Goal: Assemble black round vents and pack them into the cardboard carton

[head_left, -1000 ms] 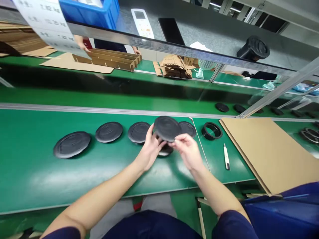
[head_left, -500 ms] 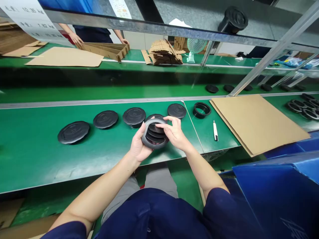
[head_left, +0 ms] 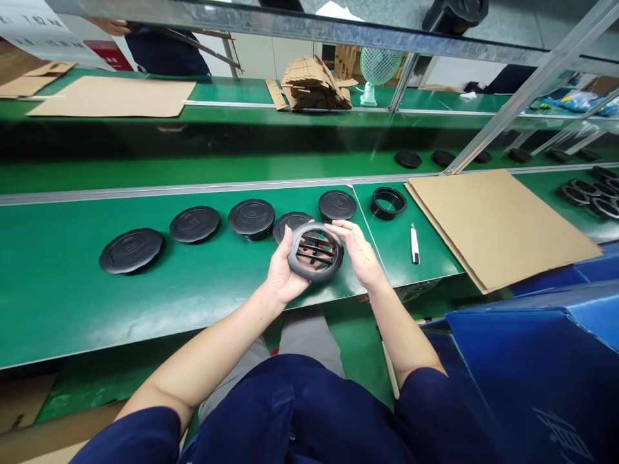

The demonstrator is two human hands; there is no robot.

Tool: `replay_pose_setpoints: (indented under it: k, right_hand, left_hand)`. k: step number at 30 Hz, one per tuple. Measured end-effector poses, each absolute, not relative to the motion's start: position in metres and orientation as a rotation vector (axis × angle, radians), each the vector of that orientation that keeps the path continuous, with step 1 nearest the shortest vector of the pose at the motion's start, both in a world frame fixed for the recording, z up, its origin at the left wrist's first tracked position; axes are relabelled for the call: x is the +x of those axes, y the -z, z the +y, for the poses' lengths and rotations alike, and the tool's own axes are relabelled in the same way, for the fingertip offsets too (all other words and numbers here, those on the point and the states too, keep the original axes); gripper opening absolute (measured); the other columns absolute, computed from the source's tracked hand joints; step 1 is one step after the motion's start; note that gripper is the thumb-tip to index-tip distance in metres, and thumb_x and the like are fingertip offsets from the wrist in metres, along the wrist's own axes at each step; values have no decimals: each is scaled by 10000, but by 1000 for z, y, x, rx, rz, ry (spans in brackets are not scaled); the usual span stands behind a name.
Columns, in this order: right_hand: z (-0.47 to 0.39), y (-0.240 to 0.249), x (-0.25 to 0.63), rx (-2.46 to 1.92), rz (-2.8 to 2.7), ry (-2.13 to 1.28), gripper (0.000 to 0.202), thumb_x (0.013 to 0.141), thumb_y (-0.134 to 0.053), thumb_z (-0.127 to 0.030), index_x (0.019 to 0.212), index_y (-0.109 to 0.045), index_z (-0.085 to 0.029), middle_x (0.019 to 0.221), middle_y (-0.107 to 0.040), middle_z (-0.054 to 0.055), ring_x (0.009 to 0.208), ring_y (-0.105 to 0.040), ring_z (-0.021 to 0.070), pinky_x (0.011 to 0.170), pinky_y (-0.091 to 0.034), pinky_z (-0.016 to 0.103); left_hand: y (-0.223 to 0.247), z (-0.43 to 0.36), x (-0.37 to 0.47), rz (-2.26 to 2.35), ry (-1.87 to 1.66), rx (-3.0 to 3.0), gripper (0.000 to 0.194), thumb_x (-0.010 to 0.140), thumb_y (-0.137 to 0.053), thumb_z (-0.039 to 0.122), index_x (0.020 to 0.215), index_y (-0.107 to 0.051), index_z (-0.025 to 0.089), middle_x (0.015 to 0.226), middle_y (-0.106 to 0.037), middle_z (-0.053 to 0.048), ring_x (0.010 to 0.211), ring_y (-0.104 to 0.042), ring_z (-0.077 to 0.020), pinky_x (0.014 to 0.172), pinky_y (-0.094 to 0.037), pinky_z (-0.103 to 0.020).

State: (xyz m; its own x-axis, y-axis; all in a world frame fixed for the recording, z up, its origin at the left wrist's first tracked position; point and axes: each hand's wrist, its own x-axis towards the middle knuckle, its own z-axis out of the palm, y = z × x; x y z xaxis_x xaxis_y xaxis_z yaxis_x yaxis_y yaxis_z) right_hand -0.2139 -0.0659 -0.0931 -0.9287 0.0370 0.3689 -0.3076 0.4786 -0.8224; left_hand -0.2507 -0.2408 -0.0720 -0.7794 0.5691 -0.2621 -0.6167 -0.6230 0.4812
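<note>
Pinching the vent (head_left: 315, 273) between thumb and fingers, the left hand (head_left: 282, 269) angled inward, while the right hand (head_left: 360, 253) had its fingers outstretched, close together, at the rim.

1. Glossy green tabletop (head_left: 53, 303): brightly lit, diffuse pale glare toward its near edge.
2. Soft shadows beside round black lids (head_left: 251, 218) on the tabletop.
3. Green floor (head_left: 360, 367) below the tabletop: dimmer.
4. White printed paper label (head_left: 39, 32) beyond the tabletop: text smeared, wide-angle stretching.
</note>
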Motion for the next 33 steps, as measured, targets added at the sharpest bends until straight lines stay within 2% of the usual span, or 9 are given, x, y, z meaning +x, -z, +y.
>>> replay_pose_setpoints:
  k: [5,8,11,15,18,21,25,29,33]
  right_hand:
    - [-65,92,-204,543,-2718,-753,728,939,-503,-760,1487,-554,-282,1675,-260,78,1558,-127,373,1260,-153,618]
    - [-61,86,-206,569,-2847,-653,1013,826,-658,-789,1625,-313,-270,1716,-67,116,1568,-30,405,1247,-145,637]
    - [-55,82,-211,655,-2911,-734,1156,777,-683,-819,1661,-158,-291,1711,19,144,1556,-88,417,1224,-244,607]
    - [-24,78,-232,666,-2860,-707,1092,762,-756,-722,1639,-250,-313,1655,-188,143,1484,-272,383,1184,-341,547]
    - [31,73,-272,86,-2791,-545,967,804,-709,-659,1612,-331,-286,1582,-310,159,1415,-353,398,1156,-351,565]
    - [88,72,-317,-477,-2850,-362,900,850,-665,-661,1604,-353,-281,1558,-342,191,1405,-363,438,1126,-356,576]
    - [121,87,-349,-581,-3067,-221,885,866,-630,-725,1597,-363,-304,1545,-379,200,1434,-354,419,1124,-366,531]
    - [120,99,-352,-577,-3147,-159,881,942,-417,-785,1643,-239,-281,1640,-268,205,1517,-245,395,1185,-273,586]
    - [119,90,-353,-516,-2934,3,747,1049,-163,-625,1669,-86,-215,1716,-53,151,1584,-39,337,1236,-167,587]
  left_hand:
    - [77,-230,-254,723,-2345,-234,685,978,-444,701,1418,-576,193,1302,-696,-102,1265,-624,-288,1117,-501,-438]
    - [77,-219,-251,774,-2267,-228,701,973,-442,706,1441,-559,197,1359,-665,-110,1340,-569,-291,1164,-455,-423]
    - [78,-208,-248,797,-2188,-179,723,968,-455,706,1499,-502,217,1434,-612,-115,1409,-500,-298,1209,-396,-429]
    - [86,-200,-249,837,-2143,-140,795,937,-433,767,1568,-391,286,1483,-565,-117,1458,-437,-303,1223,-358,-488]
    - [98,-202,-249,883,-2066,-35,778,923,-464,773,1562,-383,337,1504,-541,-122,1471,-413,-314,1217,-334,-552]
    - [112,-210,-246,966,-1936,55,666,949,-523,693,1425,-572,229,1490,-547,-164,1435,-455,-347,1216,-335,-539]
    - [122,-231,-243,1086,-1865,59,580,960,-549,635,1299,-666,180,1410,-611,-172,1378,-512,-372,1180,-393,-536]
    - [124,-258,-244,1226,-1849,123,511,961,-561,605,1255,-695,209,1364,-646,-141,1359,-530,-357,1158,-427,-500]
    - [124,-282,-239,1535,-1756,263,461,965,-558,596,1214,-712,239,1244,-705,-122,1192,-641,-316,1007,-530,-436]
